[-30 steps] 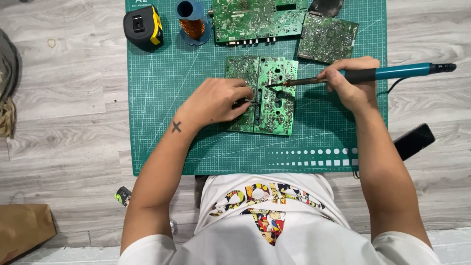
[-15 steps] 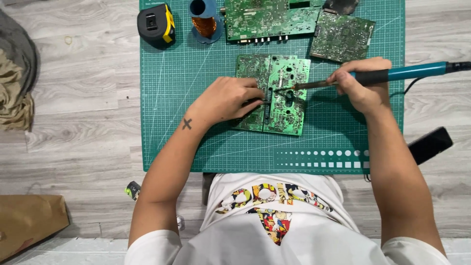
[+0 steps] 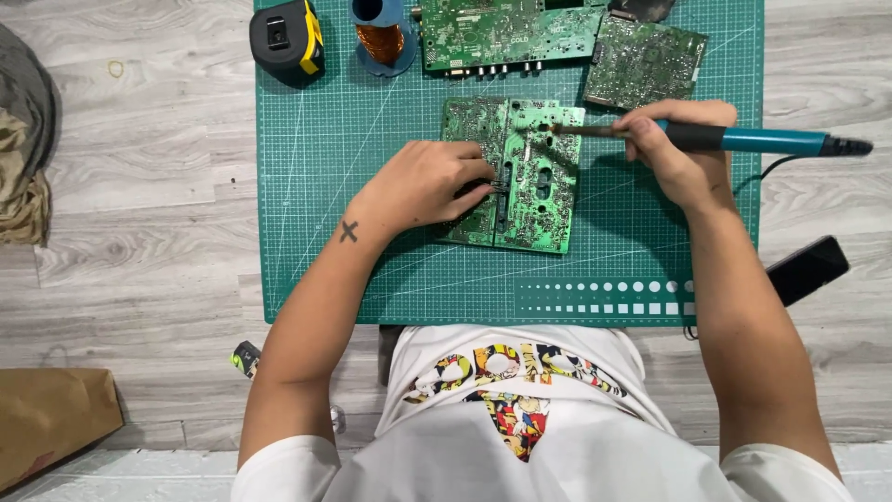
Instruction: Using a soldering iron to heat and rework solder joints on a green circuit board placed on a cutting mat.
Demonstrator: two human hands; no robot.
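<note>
Pressing left hand (image 3: 423, 186) flat on circuit board (image 3: 520, 177), right hand (image 3: 674, 149) gripping soldering iron (image 3: 743, 139)

The mat (image 3: 325, 186) is dark green with a pale grid. The boards (image 3: 520, 177) are green, speckled silver. The iron (image 3: 743, 140) is teal and black. The tape measure (image 3: 286, 37) is black and yellow, the spool (image 3: 381, 37) copper on blue.

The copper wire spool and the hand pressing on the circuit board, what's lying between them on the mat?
Nothing: in the head view, only bare green cutting mat separates the copper wire spool from the left hand.
</note>
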